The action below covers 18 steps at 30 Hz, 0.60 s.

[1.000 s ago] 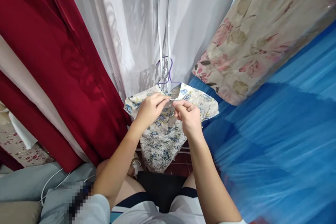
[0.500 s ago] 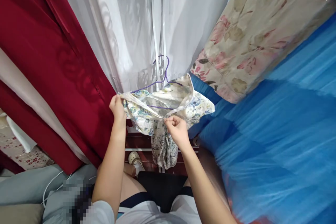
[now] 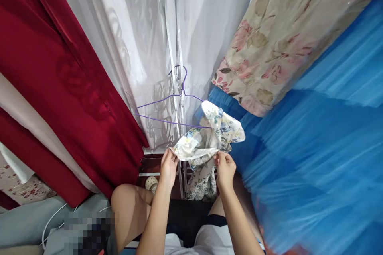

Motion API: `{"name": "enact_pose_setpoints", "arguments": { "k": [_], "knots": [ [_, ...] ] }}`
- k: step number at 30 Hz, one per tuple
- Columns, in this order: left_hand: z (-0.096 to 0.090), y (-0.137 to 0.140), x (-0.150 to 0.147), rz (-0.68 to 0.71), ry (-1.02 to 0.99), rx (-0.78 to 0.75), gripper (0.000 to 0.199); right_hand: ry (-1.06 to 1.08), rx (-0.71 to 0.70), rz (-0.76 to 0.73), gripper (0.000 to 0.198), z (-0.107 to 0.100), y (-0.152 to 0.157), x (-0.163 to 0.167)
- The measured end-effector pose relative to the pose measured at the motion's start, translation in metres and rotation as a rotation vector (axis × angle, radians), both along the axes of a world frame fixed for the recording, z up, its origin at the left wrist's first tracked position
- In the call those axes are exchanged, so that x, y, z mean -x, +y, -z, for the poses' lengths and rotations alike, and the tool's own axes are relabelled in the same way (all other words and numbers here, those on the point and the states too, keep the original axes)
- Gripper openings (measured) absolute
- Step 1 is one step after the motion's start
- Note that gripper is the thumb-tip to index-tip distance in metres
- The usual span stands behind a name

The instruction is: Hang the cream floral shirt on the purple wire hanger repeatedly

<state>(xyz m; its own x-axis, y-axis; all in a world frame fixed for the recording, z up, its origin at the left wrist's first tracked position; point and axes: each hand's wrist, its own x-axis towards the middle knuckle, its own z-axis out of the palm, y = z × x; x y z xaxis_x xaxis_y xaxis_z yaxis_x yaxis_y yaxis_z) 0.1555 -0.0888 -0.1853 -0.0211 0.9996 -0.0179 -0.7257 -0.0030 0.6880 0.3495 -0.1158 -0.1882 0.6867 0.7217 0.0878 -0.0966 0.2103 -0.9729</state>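
Observation:
A white garment with a blue and yellow floral print hangs partly from a purple hanger. Only the hanger's right end is still inside the cloth; its left arm is bare. My left hand pinches the garment's edge at its left corner. At the right end of the same pale edge, my right hand grips the cloth between thumb and fingers. The edge is stretched between both hands, below the hanger. The garment's gathered lower part hangs down between my forearms.
White metal poles stand behind the hanger, before white curtains. Dark red fabric hangs at left. A floral cloth and blue tulle fill the right. Grey cushions with a white cable lie lower left.
The garment's left side has come off the hanger's left arm. My left hand has moved right and down with the edge; my right hand has moved right and slightly down.

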Motion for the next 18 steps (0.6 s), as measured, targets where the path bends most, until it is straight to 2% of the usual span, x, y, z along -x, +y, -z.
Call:
{"name": "enact_pose_setpoints", "arguments": {
  "k": [2,4,5,6,8,10,12,15,18],
  "knots": [
    [-0.019,-0.014,-0.012,0.014,0.085,-0.091,0.023,-0.096,0.035,0.045,0.028,0.004,-0.006,-0.006],
    [-0.042,-0.024,-0.024,0.025,0.267,-0.178,0.025,-0.221,0.032,0.099,0.036,-0.002,-0.014,-0.005],
    [-0.053,-0.028,-0.029,0.032,0.383,-0.234,0.025,-0.270,0.027,0.053,0.039,-0.009,-0.018,-0.003],
    [-0.063,-0.031,-0.034,0.039,0.499,-0.297,0.024,-0.289,0.028,-0.065,0.043,-0.018,-0.022,0.000],
    [-0.075,-0.033,-0.041,0.051,0.676,-0.421,0.023,-0.220,0.054,-0.447,0.062,-0.036,-0.028,0.007],
    [-0.077,-0.031,-0.043,0.032,0.746,-0.454,0.022,-0.097,0.094,-0.761,0.076,-0.052,-0.033,0.015],
    [-0.072,-0.028,-0.040,0.007,0.740,-0.378,0.022,-0.076,0.118,-0.911,0.071,-0.061,-0.035,0.022],
    [-0.060,-0.028,-0.026,0.033,0.625,-0.277,0.031,-0.175,0.110,-1.020,0.051,-0.065,-0.036,0.031],
    [-0.046,-0.039,-0.005,0.192,0.551,-0.306,0.052,-0.200,0.069,-1.005,0.041,-0.071,-0.036,0.032]
  ]
}}
